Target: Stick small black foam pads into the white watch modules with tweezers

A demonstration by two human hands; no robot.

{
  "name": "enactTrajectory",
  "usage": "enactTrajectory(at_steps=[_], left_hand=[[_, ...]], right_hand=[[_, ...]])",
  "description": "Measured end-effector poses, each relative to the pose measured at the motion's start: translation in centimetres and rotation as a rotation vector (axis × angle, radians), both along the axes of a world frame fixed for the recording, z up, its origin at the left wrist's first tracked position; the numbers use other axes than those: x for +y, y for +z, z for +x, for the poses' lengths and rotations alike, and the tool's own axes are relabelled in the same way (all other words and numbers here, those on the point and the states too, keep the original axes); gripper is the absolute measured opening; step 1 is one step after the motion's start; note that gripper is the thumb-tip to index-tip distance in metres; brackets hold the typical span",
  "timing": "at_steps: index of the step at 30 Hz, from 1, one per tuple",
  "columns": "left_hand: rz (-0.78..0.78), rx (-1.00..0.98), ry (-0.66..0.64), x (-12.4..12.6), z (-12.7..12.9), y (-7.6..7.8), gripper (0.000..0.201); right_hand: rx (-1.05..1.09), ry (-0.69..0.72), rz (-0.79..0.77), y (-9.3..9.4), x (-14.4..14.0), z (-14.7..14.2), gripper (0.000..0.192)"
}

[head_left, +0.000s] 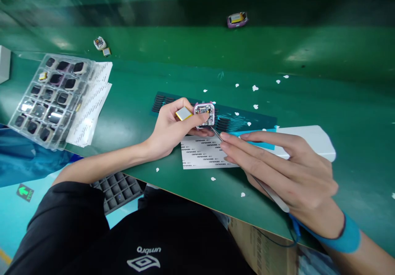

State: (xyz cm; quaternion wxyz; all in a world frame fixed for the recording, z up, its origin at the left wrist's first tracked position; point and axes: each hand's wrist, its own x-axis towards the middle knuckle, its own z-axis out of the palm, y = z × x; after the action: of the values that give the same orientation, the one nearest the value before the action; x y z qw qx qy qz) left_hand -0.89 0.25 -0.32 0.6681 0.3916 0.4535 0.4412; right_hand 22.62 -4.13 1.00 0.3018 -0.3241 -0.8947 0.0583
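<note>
Fingers of the left hand clamp a small pink-framed module above the label sheet, open face up. Right hand pinches tweezers, long axis slanting up-left, tips at the module's lower edge.

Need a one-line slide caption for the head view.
Left hand holds an opened pink device; right hand points tweezers at it.
</note>
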Motion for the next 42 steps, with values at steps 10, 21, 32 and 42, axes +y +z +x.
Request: enactTrajectory(at_steps=[10, 21, 32, 42], left_hand=[[0.026, 0.031, -0.034, -0.3, 0.1, 0.2, 0.037], [0.128, 0.094, -0.058, -0.4, 0.2, -0.1, 0.033], [0.163, 0.072, -0.065, -0.6, 0.2, 0.1, 0.026], [0.337, 0.287, 0.122, 5.7, -3.0, -2.5, 0.052]], right_hand=[[0.085, 0.048, -0.100, -0.1, 0.1, -0.3, 0.067], [0.138, 0.077, -0.119, -0.4, 0.0, -0.5, 0.076], [0.212, 0.052, -0.087, -1.1, 0.5, -1.1, 0.074], [0.261, 0.080, -0.035, -1.5, 1.1, -0.8, 0.073]])
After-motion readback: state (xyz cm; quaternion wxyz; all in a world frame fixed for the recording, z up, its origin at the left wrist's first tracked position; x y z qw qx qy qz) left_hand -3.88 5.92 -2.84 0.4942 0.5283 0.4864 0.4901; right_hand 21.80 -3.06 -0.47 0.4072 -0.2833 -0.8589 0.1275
